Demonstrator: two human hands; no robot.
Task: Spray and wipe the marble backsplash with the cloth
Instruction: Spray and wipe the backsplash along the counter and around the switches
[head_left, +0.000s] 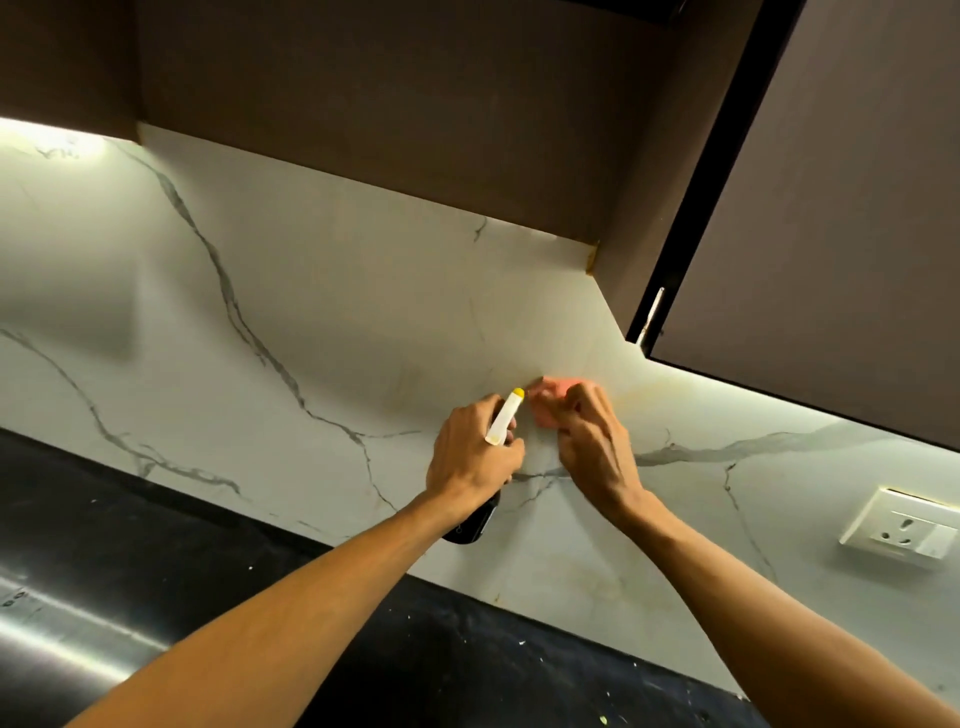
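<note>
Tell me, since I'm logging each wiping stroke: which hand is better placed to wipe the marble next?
Right. The right hand already presses the pink cloth against the marble backsplash, while the left hand is occupied gripping the spray bottle.

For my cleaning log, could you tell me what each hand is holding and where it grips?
The left hand grips the spray bottle around its neck; the right hand presses a bunched pink cloth against the marble backsplash.
</note>
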